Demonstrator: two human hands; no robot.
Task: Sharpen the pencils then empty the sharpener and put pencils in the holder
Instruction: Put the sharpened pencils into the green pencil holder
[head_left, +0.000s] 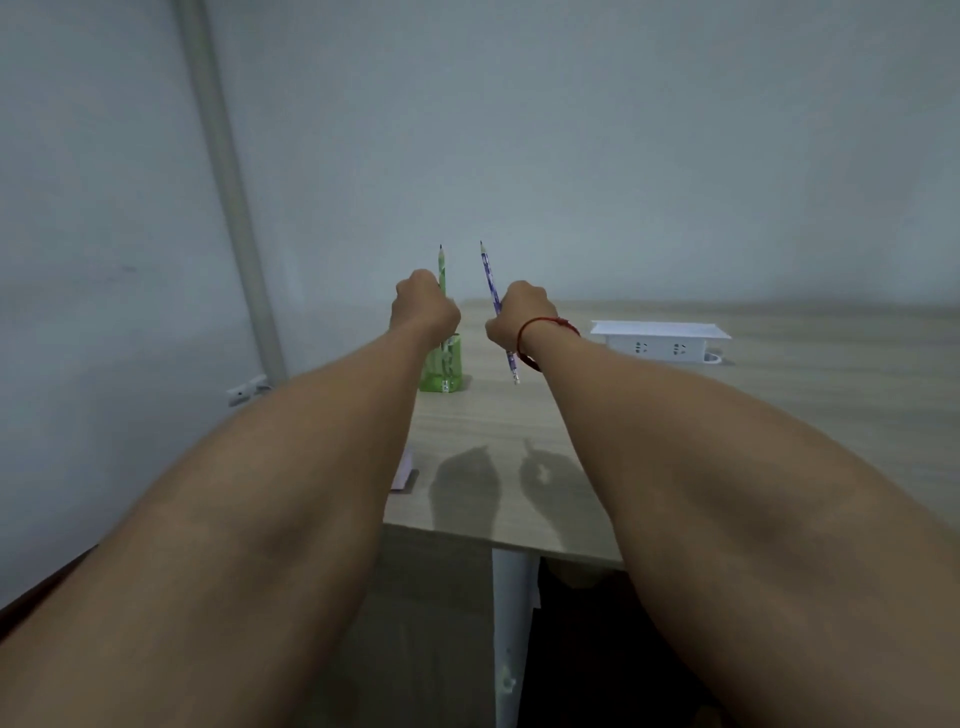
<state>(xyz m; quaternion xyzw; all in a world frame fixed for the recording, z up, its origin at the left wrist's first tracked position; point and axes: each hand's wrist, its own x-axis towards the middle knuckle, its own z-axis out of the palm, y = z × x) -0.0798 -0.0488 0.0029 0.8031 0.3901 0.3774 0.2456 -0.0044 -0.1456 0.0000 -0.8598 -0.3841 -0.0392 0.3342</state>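
— Pencils: where?
— Green pencil fisted in left hand, over holder; blue pencil fisted in right hand.
— Handling?
— Light, stiff; brittle tips. Mid-shaft grip best.

Dim, bluish light from above throws soft shadows of my fists onto the table; everything looks slightly blurred, my forearms stretched at the edges.
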